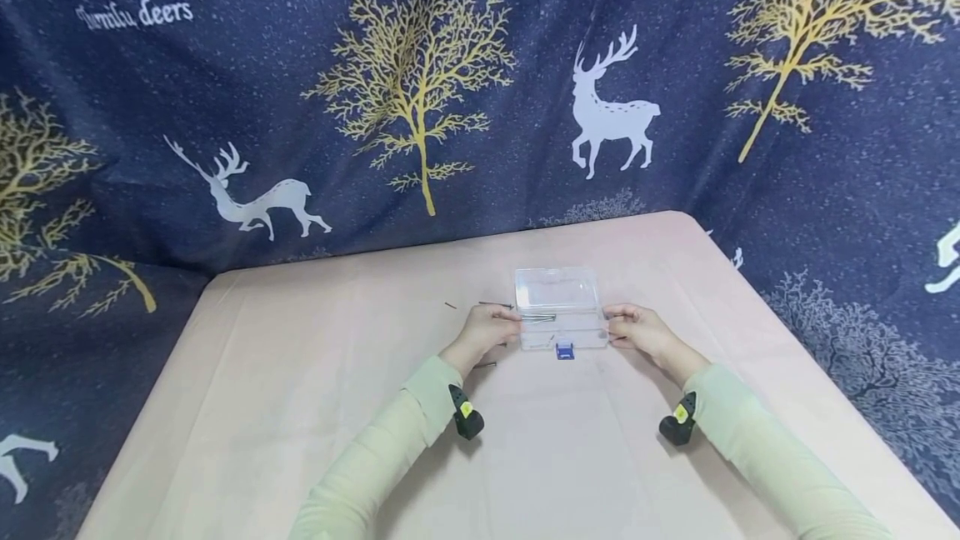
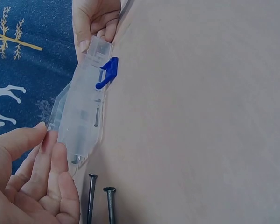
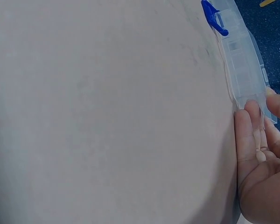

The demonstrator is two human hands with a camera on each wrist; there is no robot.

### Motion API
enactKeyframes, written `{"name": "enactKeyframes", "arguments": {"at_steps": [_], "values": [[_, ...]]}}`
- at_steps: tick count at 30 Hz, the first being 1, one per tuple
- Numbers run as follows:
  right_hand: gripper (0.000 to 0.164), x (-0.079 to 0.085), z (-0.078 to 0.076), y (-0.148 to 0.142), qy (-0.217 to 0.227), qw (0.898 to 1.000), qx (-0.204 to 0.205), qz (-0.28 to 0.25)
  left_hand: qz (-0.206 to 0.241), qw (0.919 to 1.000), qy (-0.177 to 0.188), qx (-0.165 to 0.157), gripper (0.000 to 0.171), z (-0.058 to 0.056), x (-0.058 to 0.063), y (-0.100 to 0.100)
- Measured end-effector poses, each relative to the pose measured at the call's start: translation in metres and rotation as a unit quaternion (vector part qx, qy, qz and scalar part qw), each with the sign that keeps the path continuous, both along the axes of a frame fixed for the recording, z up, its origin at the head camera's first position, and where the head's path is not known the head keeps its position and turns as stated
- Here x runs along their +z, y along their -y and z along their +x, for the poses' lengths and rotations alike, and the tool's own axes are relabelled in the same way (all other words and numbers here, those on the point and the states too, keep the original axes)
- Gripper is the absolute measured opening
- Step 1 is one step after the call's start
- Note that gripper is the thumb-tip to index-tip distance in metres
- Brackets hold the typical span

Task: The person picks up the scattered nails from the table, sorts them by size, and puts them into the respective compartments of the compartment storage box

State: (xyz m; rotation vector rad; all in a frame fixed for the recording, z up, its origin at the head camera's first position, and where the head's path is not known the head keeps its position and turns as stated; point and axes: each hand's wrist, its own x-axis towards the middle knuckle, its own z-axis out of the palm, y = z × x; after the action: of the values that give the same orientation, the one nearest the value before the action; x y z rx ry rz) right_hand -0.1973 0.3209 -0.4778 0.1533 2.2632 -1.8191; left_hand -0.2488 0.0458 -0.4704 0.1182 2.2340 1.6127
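Observation:
A clear plastic compartment box lies on the table with its lid raised at the back and its blue latch hanging at the front. Long nail-like pieces lie in a rear compartment; a smaller one shows through the front wall. My left hand holds the box's left end, thumb by the lid edge in the left wrist view. At the opposite end my right hand holds the box between thumb and fingers. Two dark flat-headed nails or screws lie beside my left hand.
A small brown piece and a dark nail-like piece lie on the pink-covered table, left of the box. Behind the table's far edge hangs a dark blue curtain printed with deer and trees.

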Motion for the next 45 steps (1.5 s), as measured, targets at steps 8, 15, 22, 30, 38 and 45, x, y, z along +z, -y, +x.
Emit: {"name": "enactKeyframes", "arguments": {"at_steps": [8, 15, 22, 30, 38, 45], "values": [[0.051, -0.005, -0.002, 0.002, -0.001, 1.0, -0.002, -0.004, 0.008, 0.9999, -0.006, -0.01, 0.024, 0.001, 0.001, 0.002], [0.052, -0.004, -0.002, 0.002, -0.004, 1.0, 0.004, 0.003, 0.024, 0.9996, -0.006, -0.012, 0.023, 0.002, 0.004, 0.009], [0.052, -0.005, 0.0, -0.001, -0.006, 1.0, 0.002, 0.016, -0.011, 0.9992, -0.015, -0.035, 0.025, 0.0, 0.005, 0.021], [0.051, -0.004, 0.0, -0.002, -0.004, 1.0, -0.001, 0.017, -0.067, 0.9924, -0.027, -0.1, 0.025, 0.007, 0.007, 0.034], [0.049, -0.004, -0.002, 0.0, -0.001, 1.0, -0.005, 0.029, -0.118, 0.9734, -0.096, -0.171, 0.018, 0.015, 0.01, 0.043], [0.049, -0.006, -0.003, -0.002, 0.003, 0.999, -0.003, 0.035, -0.155, 0.9662, -0.101, -0.18, 0.019, 0.019, 0.01, 0.046]]}}
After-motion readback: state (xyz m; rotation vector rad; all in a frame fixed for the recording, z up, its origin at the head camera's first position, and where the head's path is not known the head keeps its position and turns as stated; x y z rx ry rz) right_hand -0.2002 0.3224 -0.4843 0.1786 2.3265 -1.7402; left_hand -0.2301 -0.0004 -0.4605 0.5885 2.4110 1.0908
